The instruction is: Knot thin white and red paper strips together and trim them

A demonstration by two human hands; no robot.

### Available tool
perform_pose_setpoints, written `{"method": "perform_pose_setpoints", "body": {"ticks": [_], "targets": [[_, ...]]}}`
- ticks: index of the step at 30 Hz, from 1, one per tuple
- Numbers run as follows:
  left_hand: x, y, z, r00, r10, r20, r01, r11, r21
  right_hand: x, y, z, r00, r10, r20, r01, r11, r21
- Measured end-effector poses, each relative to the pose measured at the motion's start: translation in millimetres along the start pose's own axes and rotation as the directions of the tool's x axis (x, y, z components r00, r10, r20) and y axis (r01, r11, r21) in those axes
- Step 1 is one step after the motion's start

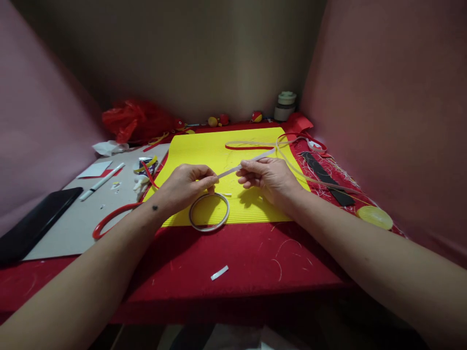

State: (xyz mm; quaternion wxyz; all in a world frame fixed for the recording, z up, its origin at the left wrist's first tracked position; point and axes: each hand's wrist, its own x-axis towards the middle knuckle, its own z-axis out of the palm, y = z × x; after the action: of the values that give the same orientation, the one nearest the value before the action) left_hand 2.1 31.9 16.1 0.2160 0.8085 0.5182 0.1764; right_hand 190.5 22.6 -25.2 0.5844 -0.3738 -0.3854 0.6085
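Note:
Between my hands a narrow whitish strip [229,171] is stretched above a yellow ribbed sheet [204,146]. One end of it sits pinched in my left hand [191,182]. Farther along, my right hand [268,177] grips the strip between thumb and fingers, and its tail runs on toward looped red and pale ribbon [251,146] at the back right of the sheet. A thin roll of tape [209,228] lies below my left hand, partly over the sheet's front edge. On the red cloth in front rests a short white piece [219,272].
Left, a grey board [62,238] holds a white pen [102,182], a black case [40,221] and a red ring [109,221]. A red plastic bag [136,120], small round figures [257,116] and a jar [285,106] stand behind. Right are a black strip [326,177], loose threads and a yellow disc [374,218].

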Motion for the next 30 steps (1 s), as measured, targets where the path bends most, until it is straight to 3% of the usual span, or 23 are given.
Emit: {"method": "perform_pose_setpoints", "body": {"ticks": [7,14,30], "targets": [[-3,3,-1.0,1.0,0.02,-0.001,-0.02,0.999,0.049,-2,7,2,0.996,0.008,0.092,-0.009,1.0,0.019],[0,-2,-4.6,0.999,0.037,-0.036,-0.033,0.994,0.103,-1,2,-1,1.0,0.013,0.024,-0.012,1.0,-0.016],[10,-18,-18.8,0.986,-0.089,-0.14,0.113,0.977,0.178,14,-7,-17,0.991,-0.056,-0.121,0.054,0.998,-0.023]]}}
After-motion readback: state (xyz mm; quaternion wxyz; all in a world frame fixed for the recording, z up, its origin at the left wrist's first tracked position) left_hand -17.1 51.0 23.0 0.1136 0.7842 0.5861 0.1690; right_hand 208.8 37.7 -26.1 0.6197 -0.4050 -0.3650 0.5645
